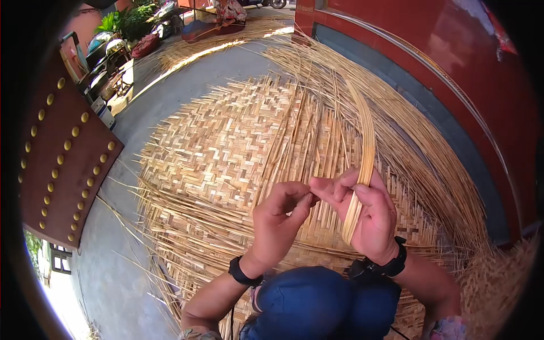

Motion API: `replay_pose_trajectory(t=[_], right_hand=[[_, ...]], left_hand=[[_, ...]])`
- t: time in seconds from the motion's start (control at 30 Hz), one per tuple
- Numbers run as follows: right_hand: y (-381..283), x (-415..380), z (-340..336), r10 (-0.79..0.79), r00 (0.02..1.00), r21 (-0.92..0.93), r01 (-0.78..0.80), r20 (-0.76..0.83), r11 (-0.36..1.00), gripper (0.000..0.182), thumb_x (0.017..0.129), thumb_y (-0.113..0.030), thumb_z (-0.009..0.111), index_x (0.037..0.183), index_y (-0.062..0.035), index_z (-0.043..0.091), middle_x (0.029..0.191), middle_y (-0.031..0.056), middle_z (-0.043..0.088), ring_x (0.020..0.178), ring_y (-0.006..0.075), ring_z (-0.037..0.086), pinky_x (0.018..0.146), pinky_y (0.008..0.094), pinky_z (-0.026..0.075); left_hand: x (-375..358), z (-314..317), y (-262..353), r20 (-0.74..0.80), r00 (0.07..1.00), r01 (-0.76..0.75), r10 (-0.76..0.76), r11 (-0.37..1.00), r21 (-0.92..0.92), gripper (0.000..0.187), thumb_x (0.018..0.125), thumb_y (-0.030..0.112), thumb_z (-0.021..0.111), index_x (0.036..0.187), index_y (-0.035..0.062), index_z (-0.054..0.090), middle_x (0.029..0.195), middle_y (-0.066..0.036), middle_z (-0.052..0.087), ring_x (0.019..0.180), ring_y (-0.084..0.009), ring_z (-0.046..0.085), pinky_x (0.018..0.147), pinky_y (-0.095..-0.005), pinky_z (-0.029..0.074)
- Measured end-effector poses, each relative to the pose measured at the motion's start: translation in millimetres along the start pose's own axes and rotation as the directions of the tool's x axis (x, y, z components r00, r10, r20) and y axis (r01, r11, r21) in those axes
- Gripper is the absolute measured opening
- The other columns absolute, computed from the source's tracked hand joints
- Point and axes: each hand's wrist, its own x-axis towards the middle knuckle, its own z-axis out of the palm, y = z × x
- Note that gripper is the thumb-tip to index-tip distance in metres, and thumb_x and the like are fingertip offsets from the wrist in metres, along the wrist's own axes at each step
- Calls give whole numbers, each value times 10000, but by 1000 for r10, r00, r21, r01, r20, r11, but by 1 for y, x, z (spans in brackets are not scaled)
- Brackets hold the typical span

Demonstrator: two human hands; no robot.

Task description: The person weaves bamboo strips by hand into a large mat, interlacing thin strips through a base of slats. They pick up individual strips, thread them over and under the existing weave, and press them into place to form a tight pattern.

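My right hand is closed round a long flat bundle of pale strips, which rises from the palm and curves away toward the back. Close beside it, my left hand has its thumb and fingertips pinched together near the right hand's fingertips; anything between them is too small to make out. Both hands are above a woven mat with a zigzag pattern. Loose strips lie across the mat's near left part, and more run lengthwise over its middle.
Long strips lie in a pile along the red wall at the right. A studded dark red door stands at the left. Plants and a partly visible person are at the back. My blue-clad knees are below.
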Motion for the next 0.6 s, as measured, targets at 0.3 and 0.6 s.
replay_pose_trajectory(t=[0.3, 0.6], right_hand=[[-2, -16, 16, -52, 995, -69, 59, 90, 996, 246, 1007, -146, 368, 1139, 11, 504, 1015, 143, 585, 1246, 387, 589, 1136, 496, 346], [-4, -12, 11, -2, 1000, -42, 1, -18, 999, 246, 1017, -152, 377, 1178, -21, 509, 989, 115, 577, 1171, 357, 615, 1071, 537, 440]], left_hand=[[-12, 3, 9, -73, 997, -31, 22, 992, -120, 112, 987, -41, 590, 1095, -19, 576, 1009, -87, 701, 964, -145, 699, 866, -286, 582], [-25, -29, 17, -69, 993, 83, -98, 979, -188, 23, 1004, -19, 558, 989, -13, 574, 910, -64, 688, 917, -123, 681, 839, -299, 573]])
